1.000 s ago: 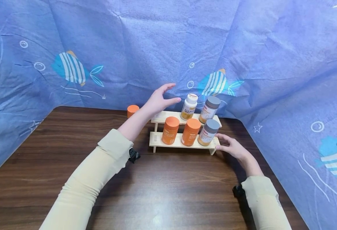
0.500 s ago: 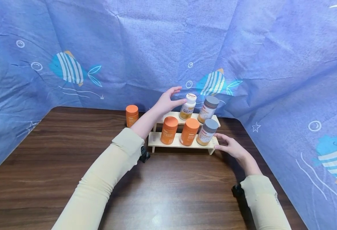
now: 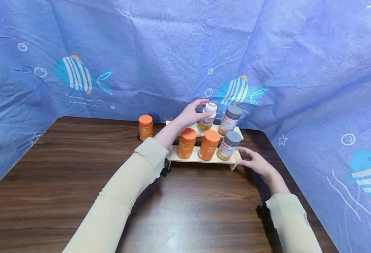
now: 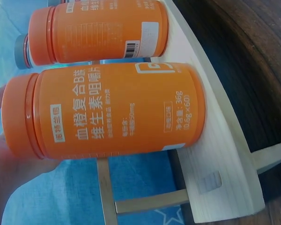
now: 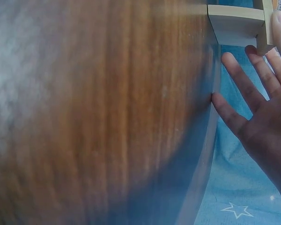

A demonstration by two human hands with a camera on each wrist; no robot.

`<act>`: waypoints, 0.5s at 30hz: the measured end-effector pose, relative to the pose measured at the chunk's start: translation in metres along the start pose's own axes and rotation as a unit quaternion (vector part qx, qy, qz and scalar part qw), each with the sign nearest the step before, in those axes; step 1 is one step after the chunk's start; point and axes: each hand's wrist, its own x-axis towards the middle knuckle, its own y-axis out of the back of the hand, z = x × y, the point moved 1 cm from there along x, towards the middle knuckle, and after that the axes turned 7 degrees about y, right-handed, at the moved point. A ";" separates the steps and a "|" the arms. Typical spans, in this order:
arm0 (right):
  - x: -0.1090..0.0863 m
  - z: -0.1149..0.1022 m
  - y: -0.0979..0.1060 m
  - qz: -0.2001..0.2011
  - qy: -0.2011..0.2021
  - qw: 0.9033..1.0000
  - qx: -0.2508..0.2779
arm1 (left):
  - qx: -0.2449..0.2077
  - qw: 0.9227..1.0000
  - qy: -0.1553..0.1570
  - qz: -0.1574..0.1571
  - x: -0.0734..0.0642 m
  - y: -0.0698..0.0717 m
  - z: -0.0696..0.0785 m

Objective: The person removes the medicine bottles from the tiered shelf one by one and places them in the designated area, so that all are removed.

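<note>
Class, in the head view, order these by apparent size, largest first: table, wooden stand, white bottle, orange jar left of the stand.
Table
Wooden stand
White bottle and orange jar: too alike to rank, bottle partly hidden

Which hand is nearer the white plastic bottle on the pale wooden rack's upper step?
Left. The left hand is at the white plastic bottle, its thumb overlapping it in the head view; the right hand is at the lower right end of the rack.
</note>
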 end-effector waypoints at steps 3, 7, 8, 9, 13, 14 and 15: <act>0.000 0.000 0.001 0.000 -0.001 1.000 -0.002 | 0.002 1.000 0.000 0.001 0.000 -0.003 0.002; 0.000 0.002 0.002 -0.004 0.002 1.000 -0.006 | 0.003 1.000 0.006 0.009 0.000 -0.005 0.002; -0.001 0.002 0.002 -0.004 0.001 1.000 -0.006 | 0.004 1.000 0.007 0.011 0.000 -0.006 0.002; -0.001 0.002 0.002 -0.005 0.000 1.000 -0.006 | 0.006 1.000 0.008 0.013 0.000 -0.006 0.002; -0.006 -0.008 0.003 -0.010 -0.003 1.000 -0.008 | 0.011 1.000 0.009 0.020 0.000 -0.009 0.001; -0.007 -0.007 0.004 -0.012 -0.005 1.000 -0.007 | 0.012 1.000 0.008 0.022 0.000 -0.010 0.001; -0.007 -0.007 0.004 -0.014 -0.004 1.000 -0.007 | 0.013 1.000 0.006 0.024 0.001 -0.011 0.001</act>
